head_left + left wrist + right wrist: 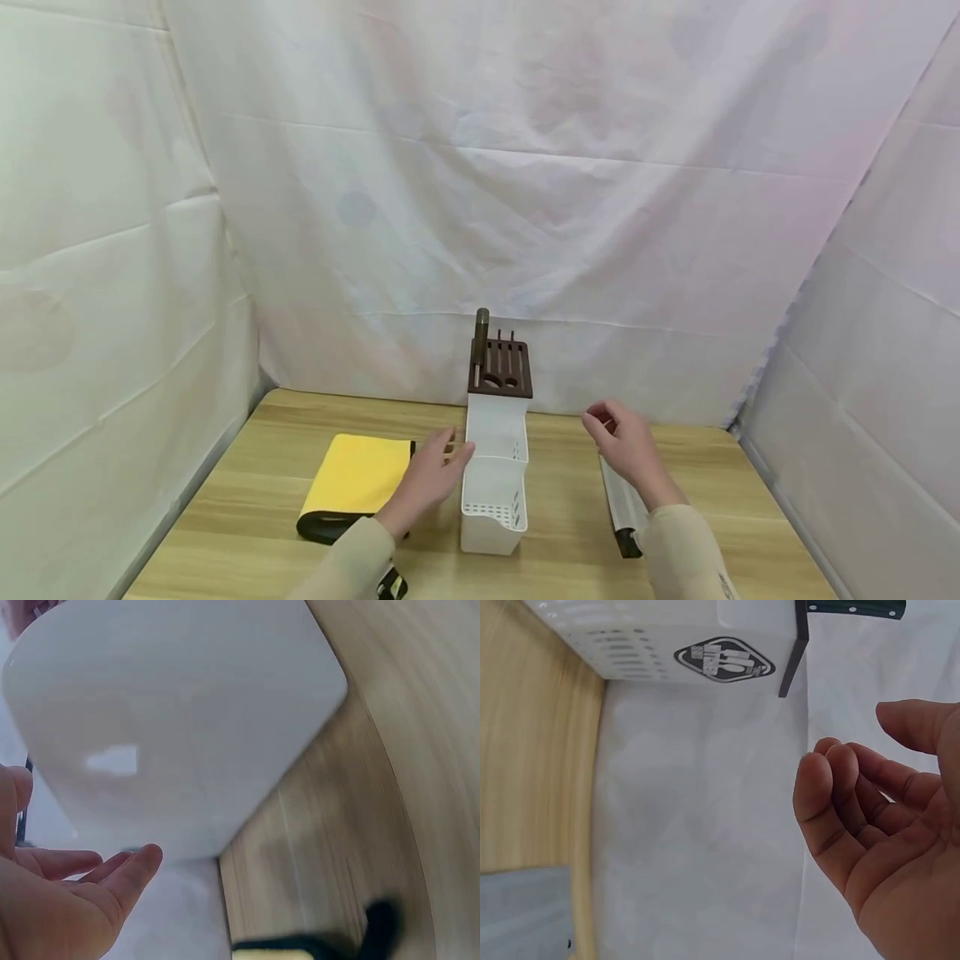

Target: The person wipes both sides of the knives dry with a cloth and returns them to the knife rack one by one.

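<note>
A white plastic knife holder [495, 492] with stepped bins and a dark brown slotted top [517, 367] stands at the middle of the table. In a left slot of that top sits a dark-handled knife [482, 337], a strip of its metal showing below the handle. My left hand [433, 473] is at the holder's left side, fingers relaxed, thumb near the bin's edge; the left wrist view has its fingers [131, 877] by the smooth white wall. To the right of the holder, my right hand [626, 442] hovers with loosely bent fingers and nothing in them.
A folded yellow cloth [356, 475] with black edging lies left of the holder. Under my right forearm lies a long grey-white item [621, 500] with a black end. A small black item [392, 583] shows by my left sleeve. White curtains [525, 208] enclose the table.
</note>
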Tool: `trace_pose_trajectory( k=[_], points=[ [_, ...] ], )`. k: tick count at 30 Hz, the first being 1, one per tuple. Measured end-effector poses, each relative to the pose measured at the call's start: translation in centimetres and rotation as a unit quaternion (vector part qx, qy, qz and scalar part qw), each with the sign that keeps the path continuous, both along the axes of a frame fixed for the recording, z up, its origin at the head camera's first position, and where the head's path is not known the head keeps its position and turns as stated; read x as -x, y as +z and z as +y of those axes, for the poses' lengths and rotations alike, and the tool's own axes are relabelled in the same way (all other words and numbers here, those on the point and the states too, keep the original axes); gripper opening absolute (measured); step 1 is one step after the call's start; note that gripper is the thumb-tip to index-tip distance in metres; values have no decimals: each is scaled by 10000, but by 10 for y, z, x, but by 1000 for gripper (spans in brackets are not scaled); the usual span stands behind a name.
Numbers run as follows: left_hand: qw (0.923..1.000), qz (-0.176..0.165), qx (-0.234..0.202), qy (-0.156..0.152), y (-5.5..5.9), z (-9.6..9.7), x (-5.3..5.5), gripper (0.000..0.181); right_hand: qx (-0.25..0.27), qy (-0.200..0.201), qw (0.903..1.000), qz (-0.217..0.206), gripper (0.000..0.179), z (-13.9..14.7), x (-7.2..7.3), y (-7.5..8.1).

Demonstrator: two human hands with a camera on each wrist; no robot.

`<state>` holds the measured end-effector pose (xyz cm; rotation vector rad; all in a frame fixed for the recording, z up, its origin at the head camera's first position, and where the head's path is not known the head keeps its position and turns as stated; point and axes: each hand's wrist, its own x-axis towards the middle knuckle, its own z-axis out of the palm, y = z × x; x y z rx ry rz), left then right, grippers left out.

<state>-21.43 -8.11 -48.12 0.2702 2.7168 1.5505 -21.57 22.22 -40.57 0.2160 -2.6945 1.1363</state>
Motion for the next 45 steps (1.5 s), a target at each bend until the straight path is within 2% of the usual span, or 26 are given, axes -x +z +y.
trace_pose_trajectory(
  k=[9,14,20,29,35,41,45],
  points=[
    [9953,315,823,404,-1,-55,-8,65,-397,-427,9983,-37,20,24,-17,-23],
    [9915,336,1171,452,-5,-85,-10,67,-496,-585,9969,171,17,35,-24,-33],
    [9853,316,1596,518,-13,-109,-15,65,-461,-778,9959,42,18,47,-33,-46],
    [9764,495,2019,587,-20,-121,-16,59,-556,-1061,9928,15,16,64,-48,-67],
    [9672,665,2395,519,-32,-124,-14,60,-616,-1255,9886,-565,23,76,-59,-81],
    [9582,680,2745,425,-44,-124,-9,67,-591,-1333,9818,-1215,29,92,-68,-98],
    [9551,829,2822,346,-46,-123,-4,69,-548,-1357,9797,-1372,30,100,-73,-107]
  ],
)
